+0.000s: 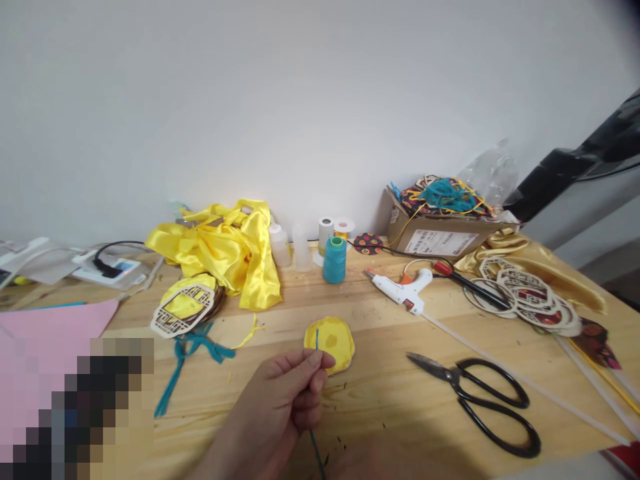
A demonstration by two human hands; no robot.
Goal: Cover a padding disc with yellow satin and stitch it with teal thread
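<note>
My left hand (295,387) is closed, with thumb and forefinger pinching a teal cord (317,453). A short end of the cord sticks up above the fingertips, and the rest hangs down to the bottom edge. Just behind the fingers a round yellow satin-covered piece (341,339) lies on the wooden table, partly hidden by them. At the bottom edge a blurred skin-toned patch, seemingly my right hand (385,461), shows no clear fingers. Black-handled scissors (454,379) lie to the right with blades slightly apart.
A white glue gun (406,291), a teal thread cone (335,260) and yellow satin (240,247) lie farther back. Teal cord scraps (197,347) and wooden cutouts (183,310) are left. At right are a full cardboard box (435,233) and more cutouts (537,300).
</note>
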